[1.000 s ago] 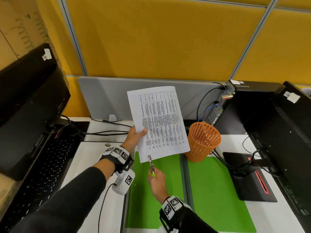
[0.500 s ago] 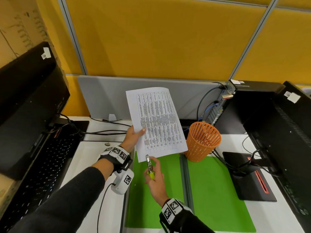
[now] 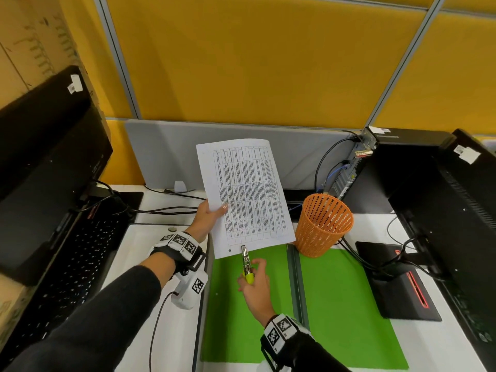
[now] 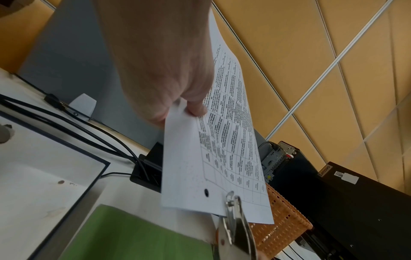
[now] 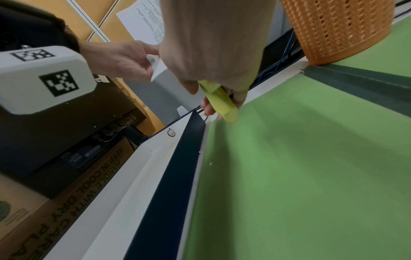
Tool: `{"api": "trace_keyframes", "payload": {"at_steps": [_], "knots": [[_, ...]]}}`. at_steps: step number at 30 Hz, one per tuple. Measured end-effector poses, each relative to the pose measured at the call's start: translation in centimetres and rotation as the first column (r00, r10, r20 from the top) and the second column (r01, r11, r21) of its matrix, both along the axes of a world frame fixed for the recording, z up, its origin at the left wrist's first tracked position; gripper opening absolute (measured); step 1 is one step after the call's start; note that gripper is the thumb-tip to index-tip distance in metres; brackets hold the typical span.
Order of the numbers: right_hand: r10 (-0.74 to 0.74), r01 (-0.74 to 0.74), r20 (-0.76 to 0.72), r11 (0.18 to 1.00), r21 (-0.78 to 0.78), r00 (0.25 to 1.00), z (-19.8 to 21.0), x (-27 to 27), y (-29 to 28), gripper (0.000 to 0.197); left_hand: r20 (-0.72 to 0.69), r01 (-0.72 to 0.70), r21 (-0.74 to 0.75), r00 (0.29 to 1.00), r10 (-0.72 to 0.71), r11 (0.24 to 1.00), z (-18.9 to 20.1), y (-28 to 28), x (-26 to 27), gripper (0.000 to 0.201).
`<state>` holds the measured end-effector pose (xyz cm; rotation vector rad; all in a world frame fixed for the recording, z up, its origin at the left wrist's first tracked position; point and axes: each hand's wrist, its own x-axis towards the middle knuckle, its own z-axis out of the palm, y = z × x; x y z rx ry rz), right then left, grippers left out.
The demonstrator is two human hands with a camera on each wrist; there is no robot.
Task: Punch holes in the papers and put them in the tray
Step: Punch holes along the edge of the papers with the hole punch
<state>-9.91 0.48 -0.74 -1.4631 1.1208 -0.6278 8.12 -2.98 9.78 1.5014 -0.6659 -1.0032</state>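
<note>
My left hand [image 3: 208,217] pinches the paper [image 3: 245,194] upright above the green mat [image 3: 233,318]; my right hand [image 3: 255,287] grips the punch [image 3: 245,260], biting its bottom edge (one hole [image 4: 206,192] shows beside it). Next, I'd squeeze squarely.

A left hand [image 4: 160,58] pinched a white printed sheet of paper [image 4: 213,149] covered by a table of black text, thumb on the printed face, holding it tilted above a white bench [image 4: 40,176]. One round dark hole [image 4: 206,192] sat near the sheet's lower edge. Just beside that hole, the shiny metal head of a handheld hole punch [image 4: 233,227] overlapped the same edge. Below lay a flat green mat [image 4: 133,234]. An orange perforated plastic basket [image 4: 282,223] stood behind the sheet, near a black computer case [image 4: 347,202]. Black cables [image 4: 73,123] crossed the bench before yellow partition panels [image 4: 322,73].
</note>
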Motion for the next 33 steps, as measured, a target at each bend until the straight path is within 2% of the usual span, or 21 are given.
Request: {"api": "trace_keyframes", "payload": {"at_steps": [3, 6, 10, 16, 21, 33], "knots": [[0.024, -0.025, -0.127, 1.000, -0.005, 0.992, -0.7, -0.4, -0.7, 0.021, 0.009, 0.011, 0.024, 1.000, -0.012, 1.000, 0.0, 0.4, 0.5, 0.037], [0.000, 0.001, -0.166, 1.000, 0.007, 0.986, -1.2, -0.8, -1.3, 0.004, 0.013, 0.016, 0.043, 1.000, -0.017, 0.999, 0.1, 0.7, 1.0, 0.039], [0.016, -0.017, -0.179, 1.000, -0.004, 0.984, -1.9, -1.0, -2.0, 0.025, 0.017, 0.007, 0.052, 1.000, -0.007, 0.999, 0.2, 1.0, 1.2, 0.040], [0.034, -0.036, -0.162, 0.999, -0.010, 0.986, -2.5, -0.5, -1.9, 0.006, 0.015, 0.021, 0.062, 1.000, -0.022, 0.998, 0.2, 1.1, 0.8, 0.041], [0.030, -0.030, -0.168, 1.000, 0.006, 0.985, -3.4, -0.3, -1.9, 0.022, 0.021, 0.027, 0.050, 0.999, -0.028, 0.998, 0.4, 1.1, 0.6, 0.039], [0.024, -0.024, -0.191, 1.000, 0.005, 0.981, -2.4, -0.3, -1.8, 0.027, 0.017, 0.023, 0.025, 1.000, -0.023, 0.999, 0.4, 1.2, 0.5, 0.039]]}}
